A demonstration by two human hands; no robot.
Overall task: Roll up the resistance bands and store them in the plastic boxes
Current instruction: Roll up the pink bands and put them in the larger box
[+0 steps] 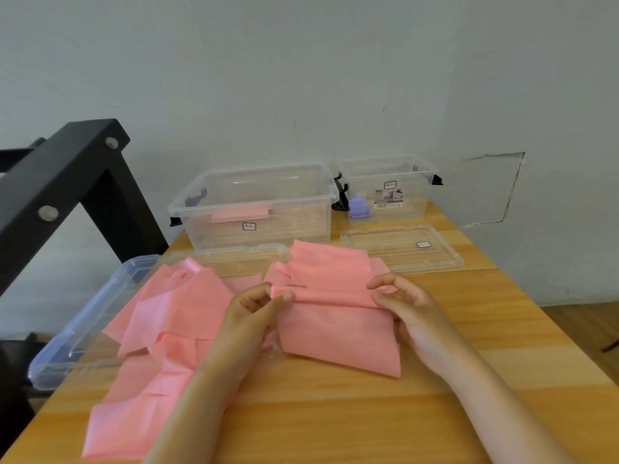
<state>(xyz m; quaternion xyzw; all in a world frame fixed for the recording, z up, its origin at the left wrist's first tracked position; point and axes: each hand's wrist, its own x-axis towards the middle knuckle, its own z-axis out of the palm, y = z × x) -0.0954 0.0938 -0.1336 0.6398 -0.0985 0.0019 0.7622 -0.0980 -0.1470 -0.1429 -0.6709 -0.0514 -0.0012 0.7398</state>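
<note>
pinching thin pink band (335, 329) fold: left hand (251, 313), right hand (408, 309) | 2 clear plastic: large box (294, 226), small box (412, 209)

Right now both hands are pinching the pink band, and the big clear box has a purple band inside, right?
No. In the head view the big clear box holds a folded pink band, not a purple one; the purple item sits in the smaller box. The left hand and right hand do pinch the pink band.
</note>
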